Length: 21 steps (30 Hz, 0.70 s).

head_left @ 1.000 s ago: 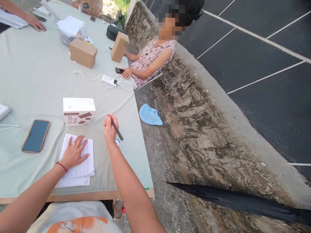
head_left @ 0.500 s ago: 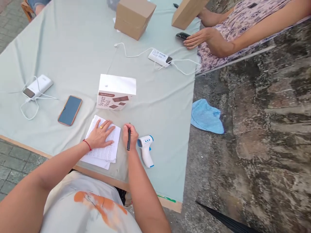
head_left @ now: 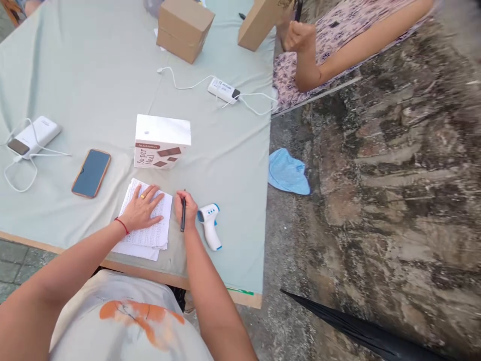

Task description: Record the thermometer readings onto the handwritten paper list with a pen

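Observation:
My left hand (head_left: 142, 209) lies flat with fingers spread on a small stack of papers (head_left: 160, 233) covered in rows of writing. Just right of the stack, my right hand (head_left: 187, 208) rests on the cloth, closed around a black pen (head_left: 183, 215). Beside that wrist lies a white and blue infrared thermometer (head_left: 210, 226). Beyond the papers stands a white and brown box (head_left: 162, 143) labelled "Super Meal". A phone in an orange case (head_left: 91, 173) lies to the left of my left hand, screen up and dark.
White power banks with cables lie at left (head_left: 35, 136) and farther back (head_left: 222, 90). Two cardboard boxes (head_left: 184, 30) (head_left: 261, 22) stand at the far side. A person's hand (head_left: 300, 37) is raised there. A blue cloth (head_left: 289, 170) lies on the ground; a black folded umbrella-like shape (head_left: 338, 321) is lower right.
The view has shifted, so the table appears farther left. The other person's hand has lifted from the table, raising the dark object it was touching. My hands keep their places.

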Each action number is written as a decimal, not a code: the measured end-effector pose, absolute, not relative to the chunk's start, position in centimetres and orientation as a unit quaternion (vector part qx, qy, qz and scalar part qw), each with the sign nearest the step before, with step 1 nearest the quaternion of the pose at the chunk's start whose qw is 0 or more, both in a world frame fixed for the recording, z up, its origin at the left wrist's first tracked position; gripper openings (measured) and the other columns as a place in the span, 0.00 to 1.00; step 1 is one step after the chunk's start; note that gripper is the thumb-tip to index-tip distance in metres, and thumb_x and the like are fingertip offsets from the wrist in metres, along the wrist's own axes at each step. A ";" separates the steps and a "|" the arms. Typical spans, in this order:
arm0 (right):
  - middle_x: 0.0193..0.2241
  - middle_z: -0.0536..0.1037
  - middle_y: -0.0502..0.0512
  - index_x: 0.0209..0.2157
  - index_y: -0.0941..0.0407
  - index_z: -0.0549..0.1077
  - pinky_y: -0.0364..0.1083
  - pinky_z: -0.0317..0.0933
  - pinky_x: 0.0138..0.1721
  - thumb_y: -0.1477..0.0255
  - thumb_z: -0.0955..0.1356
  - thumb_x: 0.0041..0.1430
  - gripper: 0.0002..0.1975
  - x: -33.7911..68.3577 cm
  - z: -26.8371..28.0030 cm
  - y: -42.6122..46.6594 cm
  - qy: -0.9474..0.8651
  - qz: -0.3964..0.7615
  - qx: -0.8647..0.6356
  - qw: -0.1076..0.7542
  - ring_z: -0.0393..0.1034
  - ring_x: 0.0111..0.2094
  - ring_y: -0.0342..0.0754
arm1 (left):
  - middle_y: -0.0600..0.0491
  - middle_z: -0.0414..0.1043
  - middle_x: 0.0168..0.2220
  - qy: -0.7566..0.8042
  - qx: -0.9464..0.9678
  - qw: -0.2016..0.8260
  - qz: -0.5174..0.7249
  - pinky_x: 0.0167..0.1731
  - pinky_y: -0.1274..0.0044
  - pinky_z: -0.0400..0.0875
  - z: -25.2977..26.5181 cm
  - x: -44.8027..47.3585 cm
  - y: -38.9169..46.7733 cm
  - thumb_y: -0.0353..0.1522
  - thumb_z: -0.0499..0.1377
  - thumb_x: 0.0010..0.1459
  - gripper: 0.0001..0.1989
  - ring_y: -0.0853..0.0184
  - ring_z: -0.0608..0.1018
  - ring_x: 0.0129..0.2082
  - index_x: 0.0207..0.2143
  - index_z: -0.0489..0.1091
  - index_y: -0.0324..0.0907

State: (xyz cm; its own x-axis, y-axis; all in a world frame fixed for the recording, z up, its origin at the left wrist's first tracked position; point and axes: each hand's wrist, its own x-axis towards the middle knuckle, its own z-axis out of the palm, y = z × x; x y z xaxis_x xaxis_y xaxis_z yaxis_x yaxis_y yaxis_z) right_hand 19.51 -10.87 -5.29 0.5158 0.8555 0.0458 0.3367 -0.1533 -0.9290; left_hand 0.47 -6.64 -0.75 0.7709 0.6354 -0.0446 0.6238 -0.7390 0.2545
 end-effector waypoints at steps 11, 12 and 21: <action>0.22 0.70 0.49 0.33 0.53 0.77 0.44 0.60 0.26 0.75 0.64 0.66 0.10 18.4 -5.0 -21.7 -0.621 0.078 -0.657 0.420 0.65 0.23 0.45 | 0.35 0.60 0.71 0.330 0.936 0.096 0.074 0.70 0.46 0.52 -1.9 -0.1 -6.2 0.46 0.55 0.68 0.32 0.42 0.64 0.71 0.68 0.65 0.39; 0.21 0.70 0.48 0.34 0.53 0.77 0.44 0.60 0.25 0.76 0.64 0.66 0.10 18.4 -4.5 -22.2 -0.624 0.080 -0.649 0.429 0.65 0.22 0.45 | 0.35 0.60 0.71 0.331 0.936 0.096 0.078 0.70 0.46 0.51 -2.0 -0.2 -6.3 0.46 0.55 0.68 0.32 0.42 0.64 0.71 0.68 0.65 0.39; 0.26 0.73 0.50 0.45 0.55 0.79 0.47 0.69 0.32 0.58 0.60 0.71 0.21 18.2 -0.6 -13.2 -0.392 0.216 -0.671 0.592 0.70 0.27 0.45 | 0.36 0.54 0.74 0.325 0.937 0.129 0.007 0.71 0.46 0.45 0.1 0.5 -6.8 0.51 0.52 0.70 0.35 0.43 0.59 0.74 0.70 0.59 0.39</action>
